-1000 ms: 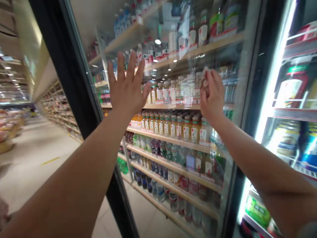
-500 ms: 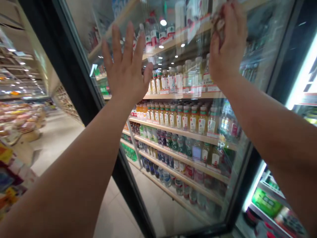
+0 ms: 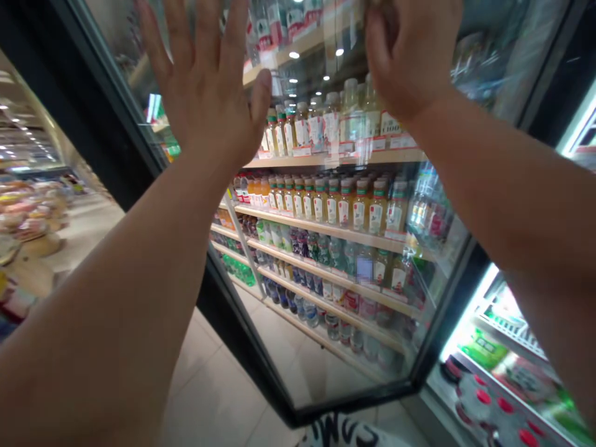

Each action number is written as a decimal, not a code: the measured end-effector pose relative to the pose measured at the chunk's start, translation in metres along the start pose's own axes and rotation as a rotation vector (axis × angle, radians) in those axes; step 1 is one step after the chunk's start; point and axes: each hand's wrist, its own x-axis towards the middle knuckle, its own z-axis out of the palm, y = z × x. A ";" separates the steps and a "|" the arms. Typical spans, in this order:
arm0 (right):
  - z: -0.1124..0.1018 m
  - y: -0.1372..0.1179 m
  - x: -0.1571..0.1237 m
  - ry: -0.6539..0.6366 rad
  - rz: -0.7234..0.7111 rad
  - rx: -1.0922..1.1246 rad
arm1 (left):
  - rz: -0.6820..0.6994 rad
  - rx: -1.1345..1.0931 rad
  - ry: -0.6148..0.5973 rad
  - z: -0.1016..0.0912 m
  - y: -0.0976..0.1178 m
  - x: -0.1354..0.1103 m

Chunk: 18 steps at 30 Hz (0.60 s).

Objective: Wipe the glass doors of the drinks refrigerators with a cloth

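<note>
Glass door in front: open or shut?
Open. The door stands out over the floor, with lit cooler shelves exposed beyond its right side.

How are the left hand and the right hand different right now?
The left hand has its fingers spread apart; the right hand is curled. The left hand's thumb sticks out sideways, while the right hand's points up by its bent fingers. Both are bare, raised at the glass door and partly cut off by the picture's top.

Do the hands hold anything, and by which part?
The left hand holds nothing, spread open at the glass door. The right hand is curled, cut off above; any hold cannot be told.
</note>
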 end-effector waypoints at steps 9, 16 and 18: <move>-0.002 -0.017 -0.041 0.087 0.178 -0.041 | -0.005 0.213 -0.005 0.008 0.000 0.003; -0.004 -0.026 -0.049 -0.341 -0.286 0.219 | -0.008 0.123 0.103 0.016 -0.002 0.005; -0.004 -0.028 -0.049 -0.215 -0.081 0.169 | -0.008 0.078 0.112 0.017 -0.002 0.006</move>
